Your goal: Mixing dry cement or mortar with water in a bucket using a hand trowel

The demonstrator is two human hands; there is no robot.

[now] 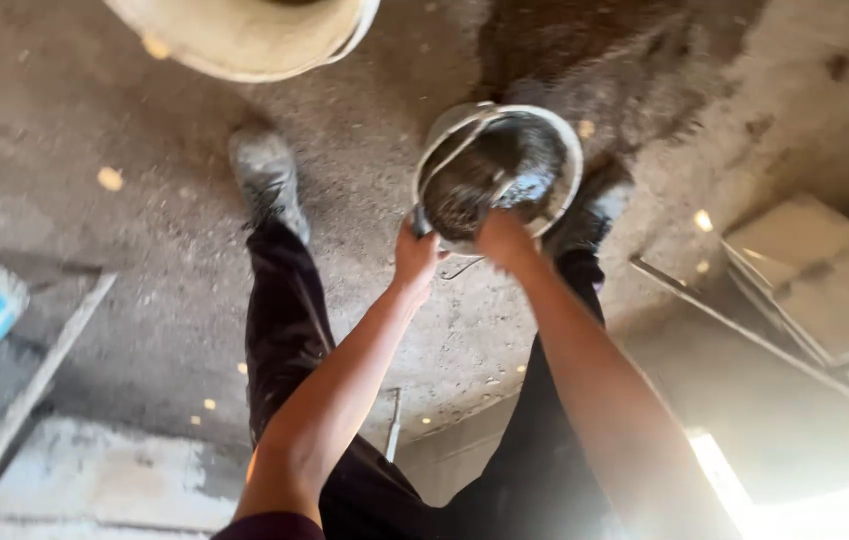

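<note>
Floor: rough grey concrete floor, dusty, speckled.
Left hand: left hand closed around the near rim of the small bucket.
Bucket: round, pale, mortar-crusted, between the shoes.
Right hand: right hand clasps a trowel sunk in wet grey mortar.

Bare forearms, dark maroon sleeve edge, black trousers, dusty grey shoes.

No packages, labels, signs or screens show here.
</note>
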